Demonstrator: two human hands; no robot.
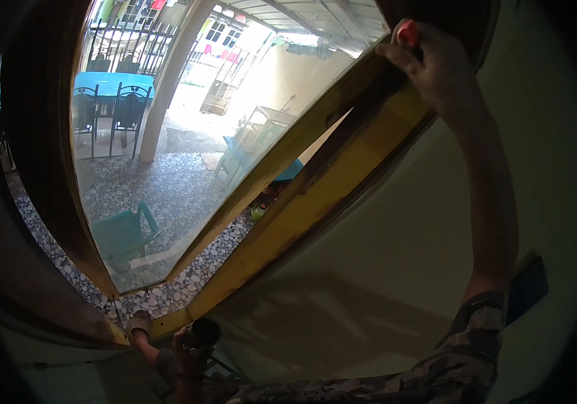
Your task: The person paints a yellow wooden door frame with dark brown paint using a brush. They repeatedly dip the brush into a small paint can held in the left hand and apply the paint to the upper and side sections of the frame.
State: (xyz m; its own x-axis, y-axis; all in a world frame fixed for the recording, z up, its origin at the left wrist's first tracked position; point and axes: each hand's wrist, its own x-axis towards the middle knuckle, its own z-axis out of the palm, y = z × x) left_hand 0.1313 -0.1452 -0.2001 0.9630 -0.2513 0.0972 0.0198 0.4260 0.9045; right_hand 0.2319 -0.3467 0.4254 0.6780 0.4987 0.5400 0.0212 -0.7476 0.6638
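Note:
My right hand (433, 64) is raised at the top right, against the upper part of a wooden window frame (362, 151). Its fingers are closed round a small red-orange object (407, 34); the rest of that object is hidden, so its kind does not show. The frame is yellow-brown with darker brown patches. Low in the view, in shadow, my left hand (184, 338) grips a dark round cup-like container (205, 332); what is inside cannot be made out. Beside it a foot in a sandal (139, 322) rests at the bottom of the frame.
A tilted glass pane (167, 222) in a wooden sash fills the left. Beyond are a green plastic chair (127, 232), a blue-topped table (117, 84) with dark metal chairs (130, 111), and a stone-patterned floor (160, 178). A plain wall (369, 269) lies right of the frame.

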